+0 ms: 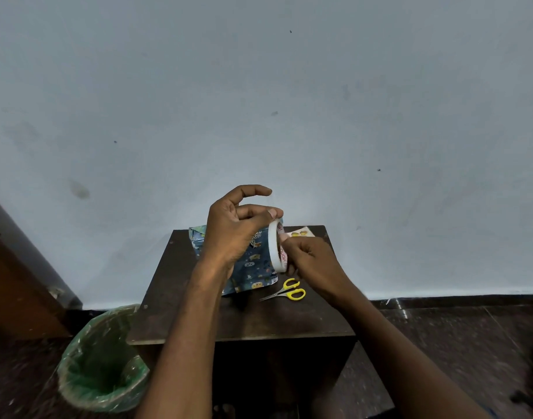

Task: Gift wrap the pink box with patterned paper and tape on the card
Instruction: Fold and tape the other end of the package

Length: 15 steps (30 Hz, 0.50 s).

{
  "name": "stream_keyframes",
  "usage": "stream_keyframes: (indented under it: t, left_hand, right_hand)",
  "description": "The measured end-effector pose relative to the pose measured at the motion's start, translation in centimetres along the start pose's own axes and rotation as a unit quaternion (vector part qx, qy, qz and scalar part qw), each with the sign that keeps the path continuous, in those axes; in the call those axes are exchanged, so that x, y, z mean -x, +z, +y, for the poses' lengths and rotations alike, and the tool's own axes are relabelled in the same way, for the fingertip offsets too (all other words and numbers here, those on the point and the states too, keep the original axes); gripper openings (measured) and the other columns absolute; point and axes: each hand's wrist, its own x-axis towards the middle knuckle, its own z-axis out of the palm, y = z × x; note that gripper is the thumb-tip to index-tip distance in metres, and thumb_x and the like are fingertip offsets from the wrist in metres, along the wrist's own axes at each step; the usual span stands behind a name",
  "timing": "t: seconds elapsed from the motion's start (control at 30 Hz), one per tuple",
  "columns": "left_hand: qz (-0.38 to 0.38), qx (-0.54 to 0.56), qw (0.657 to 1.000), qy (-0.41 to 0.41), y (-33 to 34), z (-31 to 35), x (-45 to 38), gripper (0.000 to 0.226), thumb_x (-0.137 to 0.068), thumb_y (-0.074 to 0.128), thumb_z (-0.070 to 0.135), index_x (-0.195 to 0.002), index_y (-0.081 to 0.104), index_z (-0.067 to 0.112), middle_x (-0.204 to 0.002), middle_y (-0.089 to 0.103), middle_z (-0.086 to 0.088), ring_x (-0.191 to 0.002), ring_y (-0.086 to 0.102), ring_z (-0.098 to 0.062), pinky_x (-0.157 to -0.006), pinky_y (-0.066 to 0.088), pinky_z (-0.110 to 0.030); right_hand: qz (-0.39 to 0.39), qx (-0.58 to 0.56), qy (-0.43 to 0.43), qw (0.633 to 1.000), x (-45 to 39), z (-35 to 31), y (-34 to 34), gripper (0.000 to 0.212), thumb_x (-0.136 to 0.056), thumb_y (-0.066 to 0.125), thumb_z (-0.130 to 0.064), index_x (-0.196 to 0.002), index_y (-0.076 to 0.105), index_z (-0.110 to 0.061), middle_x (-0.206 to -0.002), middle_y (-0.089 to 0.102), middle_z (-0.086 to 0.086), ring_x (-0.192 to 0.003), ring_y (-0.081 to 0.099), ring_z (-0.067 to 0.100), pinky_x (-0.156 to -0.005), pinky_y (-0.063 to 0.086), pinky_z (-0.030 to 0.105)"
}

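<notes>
While both hands work above the small dark wooden table [198, 322], the tape roll [274, 246] stands on edge in the air between them, just over the wrapped box [253, 264]. The right hand [312, 261] curls round the roll's lower right side, fingers closed on its rim and reaching into its core. The left hand [232, 228] comes in from the other side and pinches at the top of the roll with thumb and middle finger, while its index finger arches free above; whether a loose end of tape is caught in that pinch is too small to tell.

The box lies on the table toward its far side, already covered in blue patterned paper with small cartoon figures, and the left wrist hides part of it. No pink shows through the paper. Just right of the box, at the table's far right corner, a pale card [300, 232] with yellow marks lies flat, partly hidden by the roll and the right hand's knuckles. Near the box's front right corner, yellow-handled scissors [286, 291] rest on the table with blades closed and pointing left.

Left of the table, on the dark floor, stands a bin [102, 361] lined with a green plastic bag. Behind the table rises a plain pale wall [289, 101].
</notes>
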Motion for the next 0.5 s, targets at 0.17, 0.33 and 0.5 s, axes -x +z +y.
stream_keyframes:
  t: [0.17,0.33,0.5]
  left_hand:
    - [-0.045,-0.067,0.997,0.0,-0.1,-0.8,-0.2,0.033,-0.091,0.082,0.004,-0.118,0.072,0.021,-0.092,0.083,-0.005,-0.106,0.078,-0.015,-0.108,0.055,-0.046]
    - [-0.052,-0.088,0.995,-0.003,-0.4,-0.8,-0.2,0.044,-0.092,0.062,-0.014,-0.119,0.071,0.019,-0.093,0.083,-0.005,-0.111,0.077,-0.012,-0.111,0.053,-0.051]
    - [-0.052,-0.099,0.994,-0.005,-0.4,-0.6,0.0,0.05,-0.089,0.055,-0.019,-0.12,0.071,0.016,-0.092,0.083,-0.005,-0.111,0.076,-0.012,-0.109,0.054,-0.053]
  right_hand:
    - [-0.054,0.156,0.045,0.985,-0.6,1.3,-1.2,0.05,-0.108,0.048,-0.035,-0.063,0.066,-0.023,-0.065,0.07,-0.004,-0.067,0.066,0.012,-0.068,0.05,0.032]
    - [-0.132,0.418,0.054,0.897,-0.9,2.8,-0.7,0.017,-0.092,0.064,-0.009,-0.082,0.065,-0.024,-0.093,0.064,0.001,-0.087,0.06,0.023,-0.073,0.05,0.031]
    - [-0.168,0.466,0.065,0.866,-1.0,3.6,-0.3,0.013,-0.092,0.068,-0.014,-0.087,0.058,-0.021,-0.108,0.063,0.008,-0.093,0.062,0.03,-0.072,0.043,0.033]
